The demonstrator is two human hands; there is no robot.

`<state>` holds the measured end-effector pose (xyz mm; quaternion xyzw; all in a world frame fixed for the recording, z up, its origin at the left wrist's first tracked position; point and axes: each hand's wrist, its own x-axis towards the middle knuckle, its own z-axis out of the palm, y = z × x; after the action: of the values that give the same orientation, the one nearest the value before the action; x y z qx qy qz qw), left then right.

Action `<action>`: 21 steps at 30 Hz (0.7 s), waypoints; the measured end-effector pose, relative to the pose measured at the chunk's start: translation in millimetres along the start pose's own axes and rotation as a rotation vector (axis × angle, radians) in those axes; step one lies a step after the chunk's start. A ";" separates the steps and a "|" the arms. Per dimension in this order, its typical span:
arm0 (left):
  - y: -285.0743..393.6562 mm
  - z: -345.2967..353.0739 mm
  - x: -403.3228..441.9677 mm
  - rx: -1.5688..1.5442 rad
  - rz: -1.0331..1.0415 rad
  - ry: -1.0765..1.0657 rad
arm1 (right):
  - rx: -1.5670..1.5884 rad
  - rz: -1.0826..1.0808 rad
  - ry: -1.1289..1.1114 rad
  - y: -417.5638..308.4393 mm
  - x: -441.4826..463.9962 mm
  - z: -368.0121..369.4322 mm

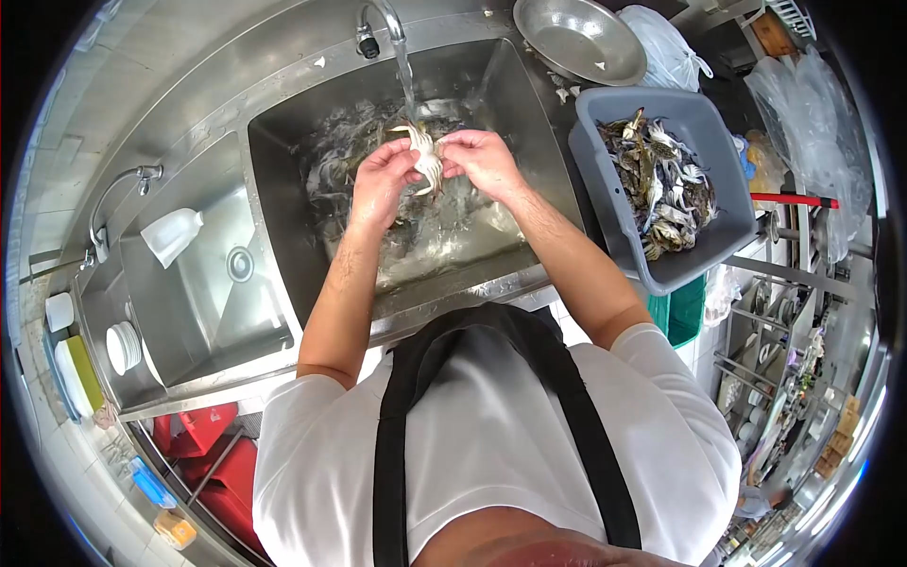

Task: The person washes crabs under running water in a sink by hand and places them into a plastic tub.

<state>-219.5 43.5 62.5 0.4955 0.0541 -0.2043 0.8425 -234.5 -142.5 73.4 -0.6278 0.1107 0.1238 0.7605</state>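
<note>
A pale crab, its light underside showing, is held between both hands over the water-filled sink. My left hand pinches its left side, and my right hand grips its right side. Water runs from the faucet just above the crab. Dark crabs lie in the water beneath and around my hands, blurred by ripples. To the right, a grey tub holds several more crabs.
A metal bowl and a white plastic bag sit behind the tub. On the left, a smaller sink holds a white container, with stacked white dishes beyond. Red bins stand below.
</note>
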 end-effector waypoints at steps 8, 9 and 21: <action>3.9 7.8 -17.2 0.265 0.125 -0.037 | -0.239 -0.070 0.004 -1.0 -0.8 10.1; 3.3 5.8 -16.7 0.261 0.117 -0.042 | -0.277 -0.082 -0.005 -0.7 -1.0 11.0; -39.2 -27.4 0.4 -0.360 -0.166 -0.075 | 0.222 0.205 -0.038 23.0 7.6 12.6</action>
<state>-231.6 50.2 16.8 0.3228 0.0989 -0.2785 0.8991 -234.7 -125.6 52.0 -0.5227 0.1729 0.1994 0.8106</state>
